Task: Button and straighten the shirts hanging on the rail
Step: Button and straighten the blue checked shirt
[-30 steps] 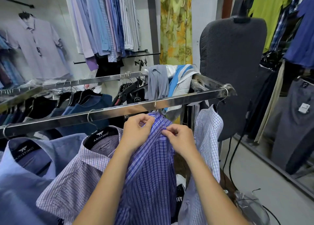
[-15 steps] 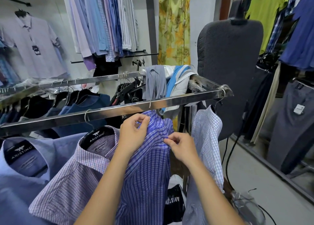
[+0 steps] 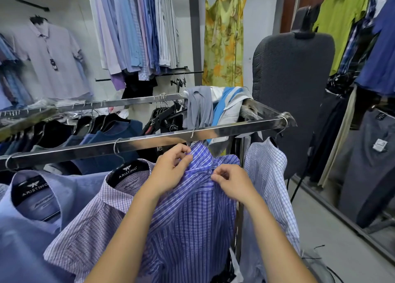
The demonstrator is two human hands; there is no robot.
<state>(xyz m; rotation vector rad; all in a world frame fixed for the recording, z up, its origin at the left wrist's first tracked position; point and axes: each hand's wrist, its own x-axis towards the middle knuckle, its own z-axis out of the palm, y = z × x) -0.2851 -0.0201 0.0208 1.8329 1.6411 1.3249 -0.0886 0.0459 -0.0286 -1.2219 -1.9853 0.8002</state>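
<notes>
Barely started, I reckon: my left hand (image 3: 171,171) and right hand (image 3: 234,185) pinch the blue striped shirt (image 3: 192,229) at its collar, lilac shirt (image 3: 100,216) beside looks undone.

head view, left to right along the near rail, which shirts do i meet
plain light blue shirt → lilac fine-check shirt → dark blue plaid shirt → white shirt with blue grid check

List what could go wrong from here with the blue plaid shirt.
Both hands, left hand and right hand, pinch the blue plaid shirt at its collar; a hard tug might slip its hanger hook off the rail. The lilac checked shirt lies pressed against it and might get creased.
</notes>
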